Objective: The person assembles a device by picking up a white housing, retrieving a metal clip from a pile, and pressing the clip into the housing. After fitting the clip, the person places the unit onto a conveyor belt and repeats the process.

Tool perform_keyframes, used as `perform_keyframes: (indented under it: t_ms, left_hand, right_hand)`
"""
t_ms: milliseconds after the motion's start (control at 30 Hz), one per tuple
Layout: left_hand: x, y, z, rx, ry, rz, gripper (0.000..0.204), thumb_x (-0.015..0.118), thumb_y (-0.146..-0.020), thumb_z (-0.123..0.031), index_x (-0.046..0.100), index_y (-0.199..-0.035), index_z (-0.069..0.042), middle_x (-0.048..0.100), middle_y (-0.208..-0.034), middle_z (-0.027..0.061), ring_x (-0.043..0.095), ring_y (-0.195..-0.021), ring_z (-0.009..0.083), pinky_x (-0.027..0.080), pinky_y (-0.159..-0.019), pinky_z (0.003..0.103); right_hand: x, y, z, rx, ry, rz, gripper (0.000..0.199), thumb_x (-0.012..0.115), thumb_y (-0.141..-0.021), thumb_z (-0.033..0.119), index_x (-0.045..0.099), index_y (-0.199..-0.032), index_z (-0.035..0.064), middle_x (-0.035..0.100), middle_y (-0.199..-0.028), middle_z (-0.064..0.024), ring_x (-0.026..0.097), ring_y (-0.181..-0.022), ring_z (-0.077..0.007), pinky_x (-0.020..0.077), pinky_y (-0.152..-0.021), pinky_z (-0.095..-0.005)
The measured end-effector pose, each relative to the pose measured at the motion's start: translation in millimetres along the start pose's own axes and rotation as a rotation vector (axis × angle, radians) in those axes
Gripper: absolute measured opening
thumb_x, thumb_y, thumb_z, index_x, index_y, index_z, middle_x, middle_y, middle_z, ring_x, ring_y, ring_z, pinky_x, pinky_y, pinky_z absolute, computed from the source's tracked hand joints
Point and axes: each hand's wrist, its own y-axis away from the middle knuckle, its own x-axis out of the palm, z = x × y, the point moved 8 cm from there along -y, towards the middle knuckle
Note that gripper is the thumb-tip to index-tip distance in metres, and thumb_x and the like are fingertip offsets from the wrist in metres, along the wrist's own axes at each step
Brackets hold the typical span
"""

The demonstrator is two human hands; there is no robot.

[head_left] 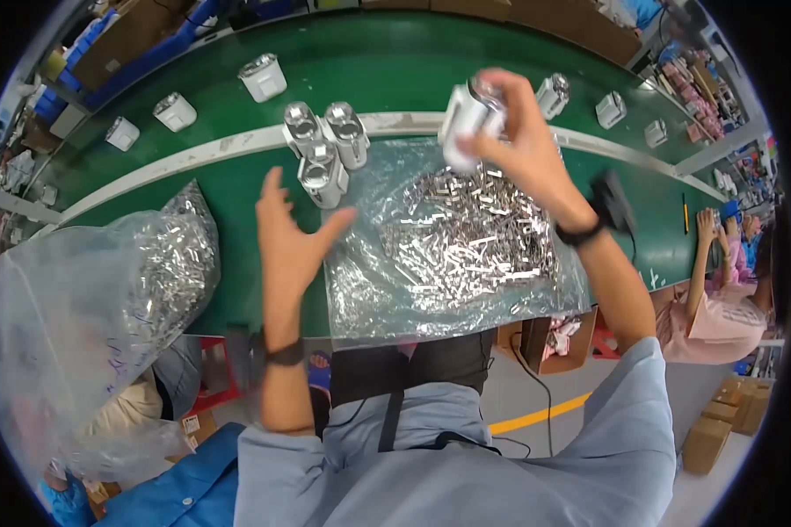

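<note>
My right hand (pixel 532 149) is closed around a white plastic housing with a shiny silver top (pixel 470 123), held above the far side of a clear plastic bag. On that bag (pixel 356 303) lies a heap of small silver metal strips (pixel 483 241). My left hand (pixel 290 241) is open and holds nothing, its fingers spread and its thumb pointing right. Just beyond it stand three similar white housings, a near one (pixel 322 176) and two behind, a left one (pixel 301 127) and a right one (pixel 345 136).
More white housings, such as one at the far left (pixel 264 77), stand on the green belt (pixel 369 66) behind a pale rail (pixel 211 149). A large clear bag of metal pieces (pixel 171 263) bulges at left. A black stand (pixel 615 202) is right of my wrist. Another person (pixel 716 321) sits at right.
</note>
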Motion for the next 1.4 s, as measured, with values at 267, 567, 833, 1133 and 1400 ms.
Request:
perform_keyframes:
  t_ms: [267,567,833,1133,1400]
  left_hand:
    - [47,-1,51,-0.028,0.283,0.128,0.064,0.084,-0.077,-0.019,0.052,-0.126,0.004,0.063,-0.112,0.0122,0.061,-0.101,0.0199,0.049,-0.088,0.033]
    - [-39,98,37,-0.328,0.901,0.061,0.070,0.082,-0.072,-0.015,0.046,-0.130,0.002,0.061,-0.110,0.0126,0.063,-0.099,0.0219,0.052,-0.086,0.035]
    - [5,143,0,-0.488,1.344,0.468,0.094,0.079,-0.059,-0.043,0.045,-0.134,0.002,0.057,-0.092,0.0134,0.060,-0.079,0.0261,0.052,-0.068,0.036]
    - [20,175,-5,-0.628,1.351,0.553,0.088,0.077,-0.061,-0.042,0.046,-0.132,0.000,0.056,-0.090,0.0132,0.063,-0.081,0.0305,0.055,-0.073,0.041]
    - [30,180,-12,-0.601,1.308,0.612,0.075,0.072,-0.070,-0.033,0.046,-0.132,-0.001,0.060,-0.102,0.0166,0.067,-0.091,0.0351,0.057,-0.079,0.046]
  right_hand:
    - [-17,-118,-127,-0.091,0.490,0.068,0.092,0.081,-0.075,0.030,0.032,-0.149,0.0064,0.047,-0.140,-0.0206,0.052,-0.122,-0.0351,0.0415,-0.103,-0.0444]
    - [62,64,-24,-0.372,0.831,0.398,0.039,0.069,-0.088,0.028,0.057,-0.114,0.0027,0.057,-0.106,-0.0139,0.054,-0.102,-0.0311,0.0397,-0.088,-0.0393]
    - [79,85,-45,-0.286,0.741,0.442,0.013,0.061,-0.092,0.015,0.058,-0.094,0.0026,0.055,-0.091,-0.0114,0.053,-0.091,-0.0292,0.0373,-0.083,-0.0371]
    - [62,83,-35,-0.352,0.626,0.397,0.014,0.063,-0.092,0.016,0.058,-0.091,0.0031,0.054,-0.088,-0.0109,0.054,-0.087,-0.0281,0.0404,-0.082,-0.0383]
    - [77,70,-50,-0.268,0.550,0.420,0.017,0.065,-0.091,0.018,0.059,-0.092,0.0025,0.054,-0.084,-0.0105,0.055,-0.079,-0.0262,0.0439,-0.076,-0.0384]
